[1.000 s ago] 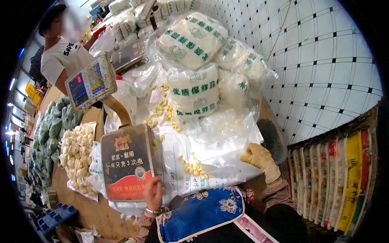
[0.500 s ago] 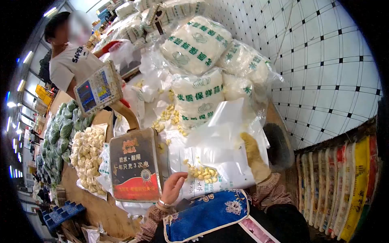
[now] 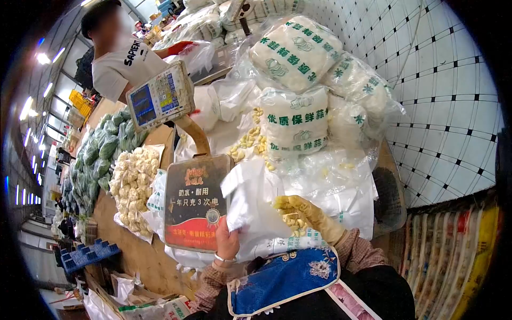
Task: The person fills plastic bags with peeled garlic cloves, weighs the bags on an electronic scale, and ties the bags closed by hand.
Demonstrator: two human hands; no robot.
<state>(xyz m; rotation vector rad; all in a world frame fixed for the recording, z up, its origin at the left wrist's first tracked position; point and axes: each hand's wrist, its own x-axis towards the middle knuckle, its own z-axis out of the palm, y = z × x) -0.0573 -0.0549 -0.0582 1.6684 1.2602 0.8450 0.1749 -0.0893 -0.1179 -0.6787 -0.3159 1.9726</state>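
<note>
My left hand (image 3: 228, 242) is bare and closed on the lower left edge of a white plastic bag (image 3: 250, 194), beside the weighing scale (image 3: 194, 200). My right hand (image 3: 309, 216) wears a yellowish glove, its fingers curved round a small heap of peeled garlic cloves (image 3: 294, 220) near the bag's right side. Beneath both hands lies white plastic sheeting (image 3: 352, 197). More loose cloves (image 3: 248, 144) are behind the scale, beside a full bag with green print (image 3: 296, 122).
Bulbs of garlic (image 3: 130, 186) and bagged green vegetables (image 3: 104, 149) lie to the left. Full bags (image 3: 298, 50) are stacked ahead. A person (image 3: 125, 64) stands behind the scale display (image 3: 161, 98). A dark tub (image 3: 392, 197) is at the right, by the tiled wall (image 3: 437, 106).
My left hand has taken hold of the white bag, which has swung left towards the scale. My right hand has let go of it and moved left to the cloves. The view has shifted.
</note>
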